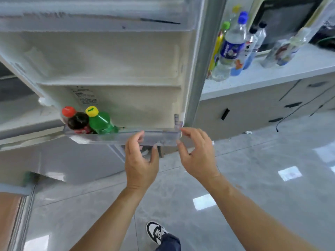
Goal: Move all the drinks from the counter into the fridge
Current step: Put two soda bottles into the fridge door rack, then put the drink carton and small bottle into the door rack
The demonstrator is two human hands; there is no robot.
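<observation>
Clear plastic door bin (116, 137), glossy tiled floor (253, 178), seemingly plastic bottles (233, 46)

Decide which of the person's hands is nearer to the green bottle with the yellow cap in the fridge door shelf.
Left. The left hand is at the shelf's front rail, just right of the green bottle. The right hand is at the shelf's far right corner, farther from it.

A kitchen is indicated. An open fridge door (112, 60) with a bottle shelf (116, 137) is seen beside a white counter (272, 77), on which a microwave (286, 20) and bottles (233, 44) are set. Handled cabinets (253, 109) are fitted below, and a glossy tiled floor (253, 178) is laid.
</observation>
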